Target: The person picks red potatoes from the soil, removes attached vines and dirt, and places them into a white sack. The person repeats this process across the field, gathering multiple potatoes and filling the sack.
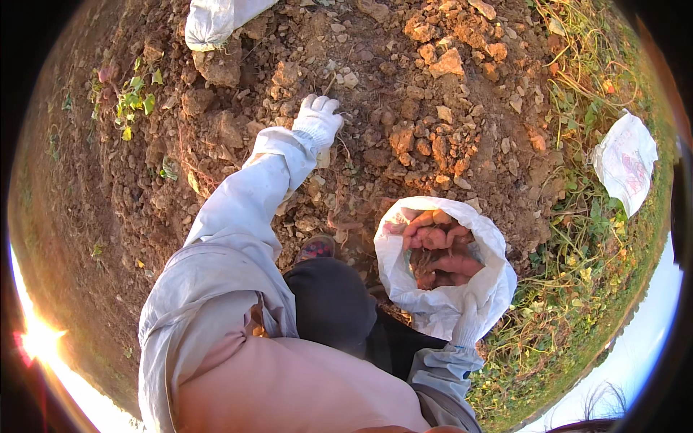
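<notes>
My left hand [318,120], in a white knitted glove, reaches down to the stony brown soil [373,86]. Its fingers point away from me at the ground, close to a thin stalk [330,84]; whether they hold anything is hidden. A white woven sack [392,270] stands with its mouth wide beside my bent knee [330,308]. Reddish sweet potatoes [433,238] lie inside it. My right hand [469,323], also gloved in white, grips the near right side of this sack. Thin reddish roots [344,223] lie on the soil between my left arm and the sack.
Another white sack [216,24] lies at the top edge. A flat printed white sack [628,162] rests on cut vines [574,260] along the right. Large clods [219,67] and stones [448,63] cover the ground. My patterned shoe [316,248] shows beyond the knee.
</notes>
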Tool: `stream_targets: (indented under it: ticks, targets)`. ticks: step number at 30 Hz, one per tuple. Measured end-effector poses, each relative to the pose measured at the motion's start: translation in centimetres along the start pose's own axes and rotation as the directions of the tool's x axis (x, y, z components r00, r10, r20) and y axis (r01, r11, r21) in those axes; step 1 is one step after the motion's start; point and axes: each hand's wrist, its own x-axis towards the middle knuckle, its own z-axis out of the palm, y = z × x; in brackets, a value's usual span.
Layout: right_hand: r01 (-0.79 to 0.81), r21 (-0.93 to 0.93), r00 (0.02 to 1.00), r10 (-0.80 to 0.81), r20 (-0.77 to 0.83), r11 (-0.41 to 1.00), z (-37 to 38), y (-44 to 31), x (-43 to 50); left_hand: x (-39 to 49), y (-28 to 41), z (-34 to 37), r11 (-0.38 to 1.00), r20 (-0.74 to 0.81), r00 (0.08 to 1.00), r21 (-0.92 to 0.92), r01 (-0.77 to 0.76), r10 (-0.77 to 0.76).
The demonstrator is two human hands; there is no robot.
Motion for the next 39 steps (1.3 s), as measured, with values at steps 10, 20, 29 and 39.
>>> stream_targets:
  ticks: [10,20,29,39]
  targets:
    - [0.255,-0.715,0.9,-0.43,-0.072,0.651,2.2,-5.6,-3.0,-8.2,1.6,-6.8,-0.82,0.068,0.988,-0.552,0.15,0.135]
    - [0.467,-0.09,0.823,-0.395,0.407,0.88,12.8,-11.6,-3.0,-13.1,7.6,-8.4,-0.487,0.029,0.822,-0.793,0.366,0.569]
    - [-0.348,0.538,0.753,-0.114,0.648,0.767,19.0,-12.4,-3.3,-15.0,9.9,-11.2,0.356,0.335,0.764,-0.923,0.148,0.551]
    - [-0.188,0.461,0.75,-0.177,0.638,0.867,17.2,-13.6,-2.5,-15.2,9.6,-11.2,0.306,-0.202,0.663,-0.765,-0.566,0.721]
